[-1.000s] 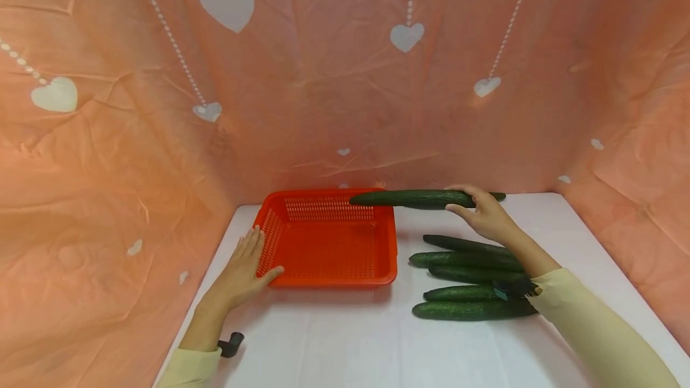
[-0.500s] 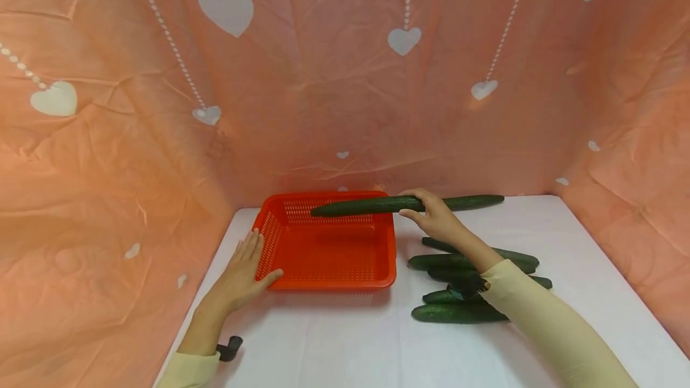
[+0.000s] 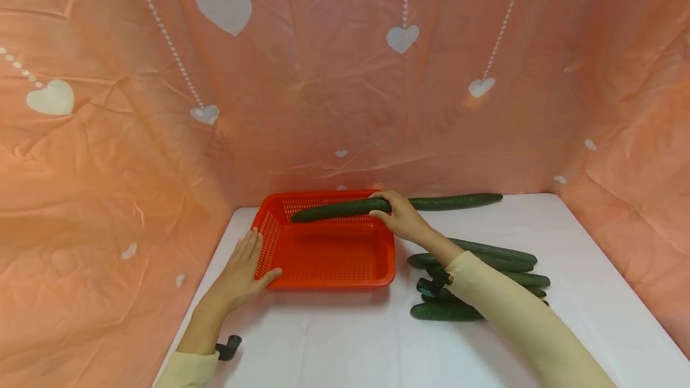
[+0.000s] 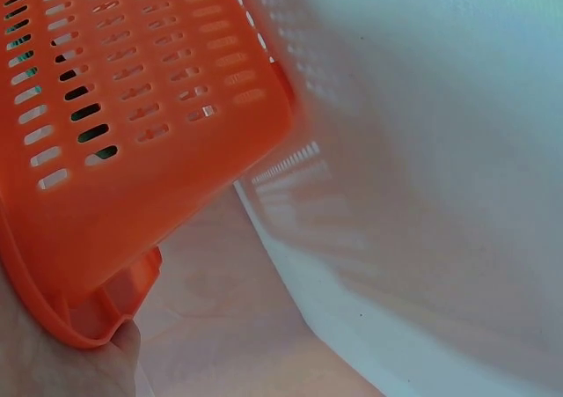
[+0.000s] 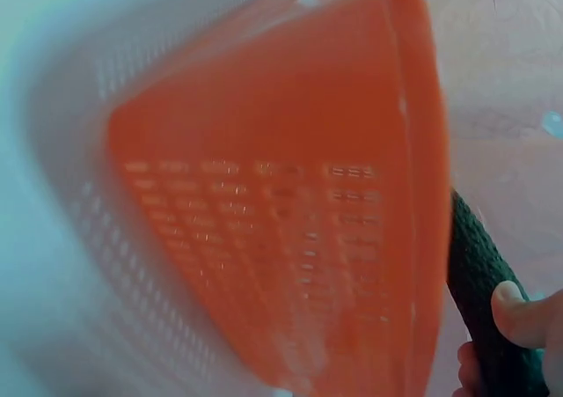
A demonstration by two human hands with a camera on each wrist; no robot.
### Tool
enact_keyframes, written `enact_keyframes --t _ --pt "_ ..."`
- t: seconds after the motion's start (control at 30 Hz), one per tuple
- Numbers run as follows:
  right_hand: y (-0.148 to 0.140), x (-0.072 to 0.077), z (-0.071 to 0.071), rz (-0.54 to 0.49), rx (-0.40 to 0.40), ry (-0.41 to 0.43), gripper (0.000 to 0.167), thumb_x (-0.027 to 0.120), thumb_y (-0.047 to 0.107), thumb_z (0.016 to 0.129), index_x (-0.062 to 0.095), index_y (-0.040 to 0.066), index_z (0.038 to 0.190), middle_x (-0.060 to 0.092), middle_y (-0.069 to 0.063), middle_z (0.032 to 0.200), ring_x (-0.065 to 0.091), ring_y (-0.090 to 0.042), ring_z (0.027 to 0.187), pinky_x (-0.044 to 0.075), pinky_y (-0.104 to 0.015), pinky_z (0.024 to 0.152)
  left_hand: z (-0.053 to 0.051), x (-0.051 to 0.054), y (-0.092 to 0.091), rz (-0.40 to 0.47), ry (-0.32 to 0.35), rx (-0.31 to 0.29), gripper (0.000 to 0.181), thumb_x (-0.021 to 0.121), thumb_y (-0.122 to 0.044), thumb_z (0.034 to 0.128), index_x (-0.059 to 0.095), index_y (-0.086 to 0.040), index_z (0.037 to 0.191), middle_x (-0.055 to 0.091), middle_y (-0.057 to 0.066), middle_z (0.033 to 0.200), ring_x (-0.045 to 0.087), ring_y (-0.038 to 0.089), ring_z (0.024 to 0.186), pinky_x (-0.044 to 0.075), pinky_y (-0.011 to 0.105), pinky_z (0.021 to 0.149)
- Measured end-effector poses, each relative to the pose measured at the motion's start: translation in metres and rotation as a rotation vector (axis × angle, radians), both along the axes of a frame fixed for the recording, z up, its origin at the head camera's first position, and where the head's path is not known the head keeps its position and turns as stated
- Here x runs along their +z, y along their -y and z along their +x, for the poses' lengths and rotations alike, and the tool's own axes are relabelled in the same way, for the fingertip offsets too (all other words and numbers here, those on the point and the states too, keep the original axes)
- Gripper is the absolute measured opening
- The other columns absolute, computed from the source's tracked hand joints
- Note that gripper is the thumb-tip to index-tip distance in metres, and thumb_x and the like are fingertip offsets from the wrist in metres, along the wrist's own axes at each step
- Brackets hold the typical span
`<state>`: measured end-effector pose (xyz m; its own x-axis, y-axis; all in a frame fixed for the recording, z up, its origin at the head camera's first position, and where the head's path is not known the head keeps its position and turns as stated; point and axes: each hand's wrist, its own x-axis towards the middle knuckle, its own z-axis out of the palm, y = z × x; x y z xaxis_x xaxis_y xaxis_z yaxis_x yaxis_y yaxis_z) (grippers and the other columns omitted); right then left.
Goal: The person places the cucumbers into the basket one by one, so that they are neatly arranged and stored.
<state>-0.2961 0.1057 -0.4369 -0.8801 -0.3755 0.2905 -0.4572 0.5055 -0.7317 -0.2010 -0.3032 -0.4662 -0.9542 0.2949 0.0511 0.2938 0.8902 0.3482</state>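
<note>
My right hand [image 3: 400, 217] grips a long dark green cucumber [image 3: 334, 211] near its right end. The cucumber's left part hangs over the back of a red-orange plastic basket [image 3: 329, 285] with slotted walls. The right wrist view shows the thumb on the cucumber [image 5: 482, 283] just beyond the basket's rim [image 5: 427, 194]. At the basket's left side, my left hand [image 3: 237, 274] rests on the rim with fingers straight and thumb spread along the front corner. In the left wrist view, a fingertip touches the basket's rim [image 4: 92, 337].
Another cucumber [image 3: 458, 202] lies along the table's back edge, right of the basket. Several cucumbers [image 3: 501, 251] lie in a stack of rows at the right, partly hidden by my right sleeve. An orange sheet with white hearts [image 3: 345, 106] encloses the white table [image 3: 334, 340].
My right hand has carried the cucumber leftward from the table's right side to over the basket's back. The left hand has stayed on the rim.
</note>
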Motion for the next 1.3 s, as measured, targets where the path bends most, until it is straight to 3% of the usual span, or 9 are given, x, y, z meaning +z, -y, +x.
enact_keyframes --t 0.17,0.43,0.7,1.0,1.3 --pt "0.015 -0.002 -0.006 0.013 -0.015 0.009 0.039 0.072 0.016 0.104 0.062 -0.003 0.136 0.051 -0.031 0.157 0.04 -0.048 0.152 0.034 -0.065 0.123 0.0 -0.002 0.001 -0.001 -0.002 0.002 0.107 0.059 -0.063 0.1022 0.014 0.009 0.167 0.001 0.026 0.178 -0.001 0.045 0.165 0.005 0.062 0.132" --pt "0.035 -0.008 -0.017 0.069 0.001 -0.028 0.035 0.075 0.013 0.102 0.066 -0.006 0.131 0.067 -0.024 0.133 0.061 -0.04 0.129 0.05 -0.054 0.113 0.001 0.0 0.0 -0.003 0.002 0.006 0.107 0.06 -0.062 0.1027 0.014 0.009 0.167 -0.001 0.025 0.178 -0.003 0.044 0.165 0.003 0.06 0.133" --pt "0.048 -0.011 -0.021 0.112 0.001 0.049 0.039 0.075 0.014 0.102 0.065 -0.005 0.134 0.066 -0.023 0.139 0.062 -0.038 0.128 0.052 -0.051 0.113 0.0 0.0 -0.001 -0.01 0.001 0.0 0.106 0.06 -0.061 0.103 0.015 0.01 0.167 0.0 0.026 0.178 -0.003 0.045 0.165 0.003 0.061 0.133" --pt "0.06 -0.012 -0.022 0.123 -0.007 0.081 0.037 0.075 0.014 0.102 0.065 -0.004 0.133 0.067 -0.021 0.133 0.064 -0.034 0.115 0.055 -0.048 0.109 0.0 0.001 -0.001 -0.018 0.008 0.012 0.106 0.06 -0.063 0.1026 0.016 0.009 0.167 0.001 0.025 0.178 -0.002 0.047 0.164 0.005 0.065 0.131" --pt "0.061 -0.011 -0.027 0.163 -0.047 0.098 0.04 0.079 0.02 0.099 0.069 0.0 0.132 0.071 -0.018 0.132 0.066 -0.033 0.117 0.052 -0.049 0.113 0.0 0.002 -0.002 -0.016 0.007 0.009 0.105 0.06 -0.061 0.1029 0.016 0.01 0.166 0.001 0.026 0.178 -0.002 0.047 0.164 0.005 0.064 0.131"
